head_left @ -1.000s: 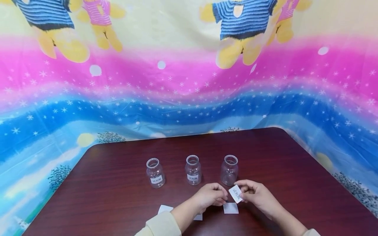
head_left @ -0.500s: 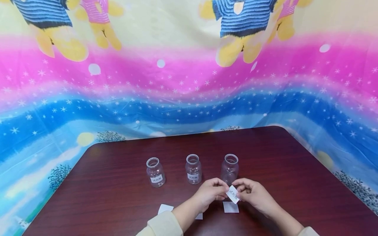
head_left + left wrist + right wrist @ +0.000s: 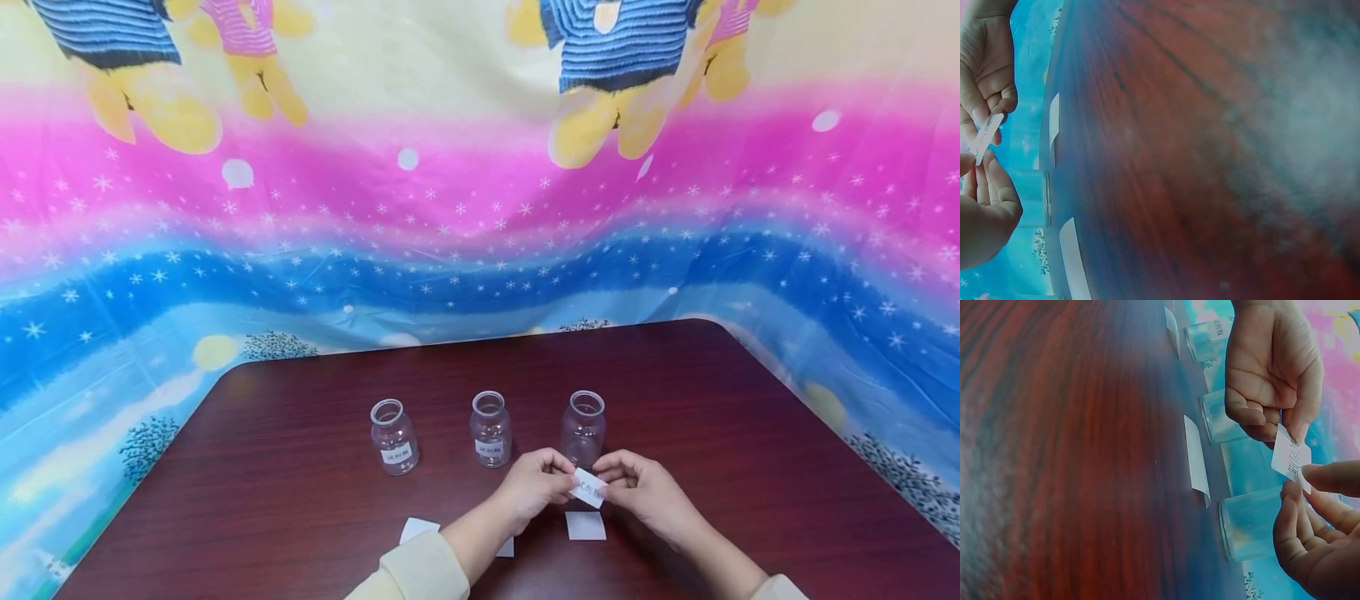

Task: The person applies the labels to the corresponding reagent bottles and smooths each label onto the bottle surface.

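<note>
A small white label (image 3: 588, 488) with black characters hangs between both hands, in front of the right-hand glass jar (image 3: 582, 429). My left hand (image 3: 534, 487) pinches its left end between thumb and fingers. At the other end, my right hand (image 3: 647, 498) pinches it the same way. Seen from the right wrist, the label (image 3: 1291, 456) is tilted and the fingertips cover its edges. The right-hand jar shows no label on its visible side. The middle jar (image 3: 491, 427) and left jar (image 3: 393, 433) each bear a similar white label low on the front.
Under the hands lies a white paper piece (image 3: 585, 526) on the dark red table (image 3: 300, 450). Two more paper pieces (image 3: 418, 528) lie near the left forearm, partly hidden by it. A printed cloth backdrop (image 3: 480, 208) stands behind the table.
My left hand has come up and taken the label's left end, which only the right hand held before. The label has turned closer to level. The jars stand where they were.
</note>
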A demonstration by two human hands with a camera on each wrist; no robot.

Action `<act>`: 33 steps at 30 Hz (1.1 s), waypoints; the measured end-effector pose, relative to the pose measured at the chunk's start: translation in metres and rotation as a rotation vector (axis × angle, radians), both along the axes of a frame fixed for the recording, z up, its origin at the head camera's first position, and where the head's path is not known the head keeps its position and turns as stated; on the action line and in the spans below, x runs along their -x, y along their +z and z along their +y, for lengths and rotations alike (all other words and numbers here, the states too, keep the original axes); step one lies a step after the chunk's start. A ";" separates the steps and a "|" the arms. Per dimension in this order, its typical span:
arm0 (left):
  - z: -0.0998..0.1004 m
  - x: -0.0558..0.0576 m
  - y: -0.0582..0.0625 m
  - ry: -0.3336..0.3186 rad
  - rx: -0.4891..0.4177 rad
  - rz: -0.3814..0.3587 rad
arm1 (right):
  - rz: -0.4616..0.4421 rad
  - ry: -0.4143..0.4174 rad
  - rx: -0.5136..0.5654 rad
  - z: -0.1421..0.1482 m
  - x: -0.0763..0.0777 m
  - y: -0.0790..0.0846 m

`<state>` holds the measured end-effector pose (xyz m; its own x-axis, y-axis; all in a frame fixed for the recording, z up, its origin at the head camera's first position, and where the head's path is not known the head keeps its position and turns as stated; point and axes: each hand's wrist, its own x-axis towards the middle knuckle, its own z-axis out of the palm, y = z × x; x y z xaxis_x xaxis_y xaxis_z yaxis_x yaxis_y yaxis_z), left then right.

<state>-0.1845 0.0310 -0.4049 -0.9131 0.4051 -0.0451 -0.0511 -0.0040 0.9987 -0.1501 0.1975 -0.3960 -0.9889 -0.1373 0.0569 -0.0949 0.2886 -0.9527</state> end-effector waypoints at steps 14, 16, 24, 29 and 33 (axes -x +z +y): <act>0.005 0.007 0.000 0.073 0.007 0.024 | -0.050 -0.179 0.070 0.000 0.008 -0.004; 0.005 0.008 -0.001 0.087 0.017 0.027 | -0.057 -0.201 0.073 -0.001 0.010 -0.004; 0.008 0.013 -0.002 0.150 0.082 0.042 | -0.054 -0.258 0.069 -0.004 0.018 -0.009; 0.011 0.017 -0.003 0.183 0.097 0.066 | -0.035 -0.303 0.046 -0.006 0.022 -0.008; 0.013 0.020 -0.004 0.175 0.092 0.069 | -0.021 -0.316 0.059 -0.006 0.027 -0.007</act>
